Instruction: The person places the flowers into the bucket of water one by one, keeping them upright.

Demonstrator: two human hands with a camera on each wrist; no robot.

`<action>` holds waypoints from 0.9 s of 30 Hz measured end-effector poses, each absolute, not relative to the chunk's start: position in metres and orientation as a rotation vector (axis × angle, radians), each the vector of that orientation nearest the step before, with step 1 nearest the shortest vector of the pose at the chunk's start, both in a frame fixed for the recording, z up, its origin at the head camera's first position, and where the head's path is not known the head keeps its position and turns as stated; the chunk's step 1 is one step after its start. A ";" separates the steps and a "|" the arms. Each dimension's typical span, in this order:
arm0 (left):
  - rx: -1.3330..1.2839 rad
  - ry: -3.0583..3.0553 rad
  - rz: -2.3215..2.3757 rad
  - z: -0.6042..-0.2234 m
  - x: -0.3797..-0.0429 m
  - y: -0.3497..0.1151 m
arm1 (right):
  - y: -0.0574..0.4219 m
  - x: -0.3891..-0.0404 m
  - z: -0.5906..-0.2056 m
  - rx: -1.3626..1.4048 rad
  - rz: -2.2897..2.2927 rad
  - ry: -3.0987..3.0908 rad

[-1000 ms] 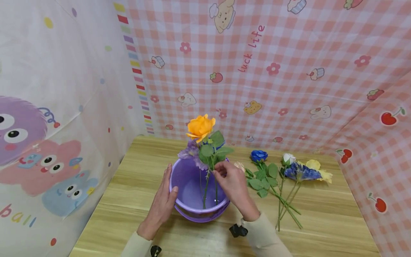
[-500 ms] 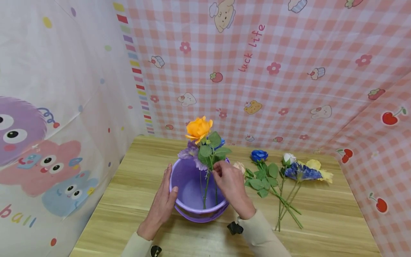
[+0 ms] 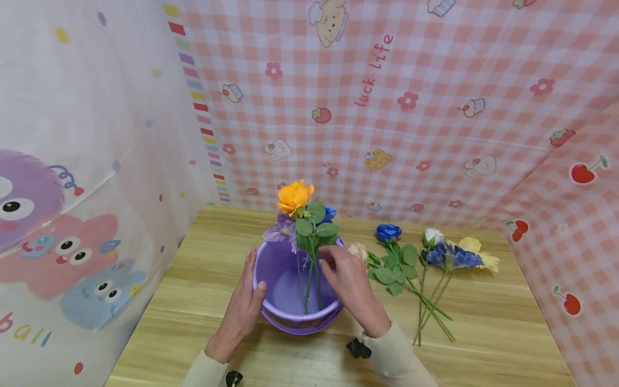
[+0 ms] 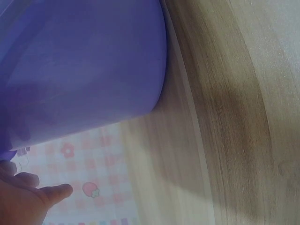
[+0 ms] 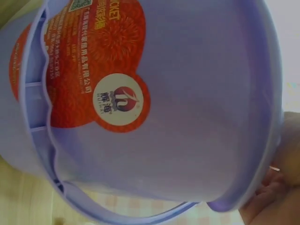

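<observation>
An orange rose (image 3: 295, 198) stands in a purple bucket (image 3: 278, 279), leaning slightly left. Beside it are a purple flower (image 3: 281, 232) and a blue rose (image 3: 328, 215), partly hidden by green leaves. My left hand (image 3: 244, 306) lies along the bucket's left wall with its thumb at the rim; in the left wrist view its fingers (image 4: 58, 193) are partly visible. Over the right rim, my right hand (image 3: 350, 277) has loosely bent fingers close to the green stems, thumb and forefinger apart. In the right wrist view the bucket (image 5: 201, 108) hides most stem contact.
Right of the bucket on the wooden table (image 3: 488, 333) lie a blue rose (image 3: 388, 233), a white rose (image 3: 432, 236), a blue flower (image 3: 452, 256), a yellow flower (image 3: 476, 252) and a pale rose (image 3: 358, 251). Checkered cloth (image 3: 425, 134) hangs behind.
The orange rose has sunk a little and leaned left, showing more of the blue rose behind it. My right hand's fingers have loosened beside the stems. The left hand stays at the bucket.
</observation>
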State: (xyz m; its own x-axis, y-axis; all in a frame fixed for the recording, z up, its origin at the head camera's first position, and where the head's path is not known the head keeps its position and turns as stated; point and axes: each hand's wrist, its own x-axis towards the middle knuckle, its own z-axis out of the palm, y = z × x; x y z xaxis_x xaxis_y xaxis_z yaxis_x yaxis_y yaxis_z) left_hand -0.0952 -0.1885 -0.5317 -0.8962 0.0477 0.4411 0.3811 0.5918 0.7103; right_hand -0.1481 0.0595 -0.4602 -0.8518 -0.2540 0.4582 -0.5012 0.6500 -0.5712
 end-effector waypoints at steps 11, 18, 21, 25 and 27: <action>-0.329 -2.447 -1.231 -0.531 -0.095 -0.188 | 0.086 -0.131 -0.456 0.608 1.269 -2.378; -0.338 -2.432 -1.230 -0.532 -0.095 -0.187 | 0.106 -0.125 -0.456 0.595 1.359 -2.320; -0.336 -2.434 -1.230 -0.532 -0.095 -0.187 | 0.115 -0.123 -0.457 0.562 1.376 -2.313; -0.327 -2.444 -1.251 -0.531 -0.095 -0.187 | 0.128 -0.118 -0.462 0.451 1.405 -2.329; -0.323 -2.447 -1.259 -0.530 -0.094 -0.187 | 0.135 -0.117 -0.465 0.388 1.437 -2.332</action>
State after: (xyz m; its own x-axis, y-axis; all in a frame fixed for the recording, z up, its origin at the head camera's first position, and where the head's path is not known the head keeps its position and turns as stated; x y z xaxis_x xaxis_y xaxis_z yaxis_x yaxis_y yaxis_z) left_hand -0.0944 -0.1870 -0.5304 -0.9058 0.0346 0.4222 0.3637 0.5746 0.7332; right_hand -0.1166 0.1345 -0.4652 -0.8926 -0.0378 0.4492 -0.4182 0.4415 -0.7938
